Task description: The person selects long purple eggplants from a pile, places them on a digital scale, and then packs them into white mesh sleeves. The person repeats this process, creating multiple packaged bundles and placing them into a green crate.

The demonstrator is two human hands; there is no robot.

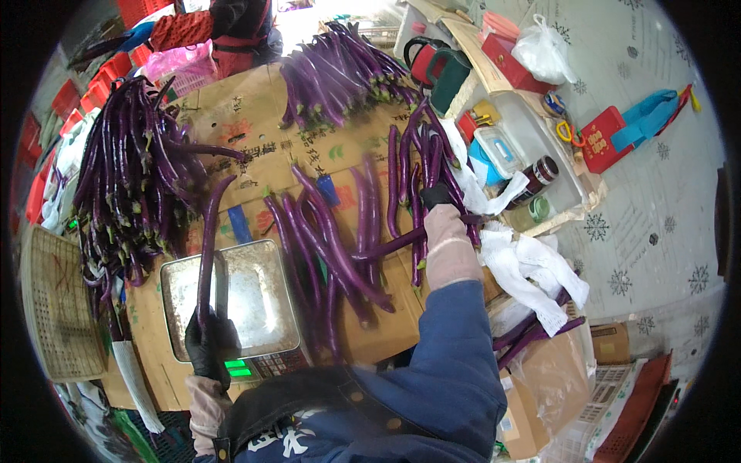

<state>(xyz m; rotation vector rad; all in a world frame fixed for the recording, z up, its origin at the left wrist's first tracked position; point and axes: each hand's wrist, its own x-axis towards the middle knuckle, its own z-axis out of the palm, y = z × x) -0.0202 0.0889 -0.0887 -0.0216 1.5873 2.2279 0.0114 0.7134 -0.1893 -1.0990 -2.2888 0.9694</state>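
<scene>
My left hand [204, 347], in a black glove, grips the lower end of a long purple eggplant [207, 254]. That eggplant stretches above the metal pan of a digital scale [260, 307], whose display glows green. My right hand [437, 197], also black-gloved, reaches onto a small group of eggplants [393, 185] at the right; its fingers are mostly hidden, so I cannot tell whether it grips one. Another eggplant [393, 246] lies slanting near my right wrist. Between my hands, several loose eggplants [330, 231] rest on the cardboard-covered table [266, 127].
A large eggplant heap [127, 173] fills the left side, another [347, 75] the far end. At right stand a plastic bin [521, 127] with a dark jar [535, 176] and white cloth strips [527, 266]. A woven basket [61, 307] is at left. Another person [231, 29] stands beyond the table.
</scene>
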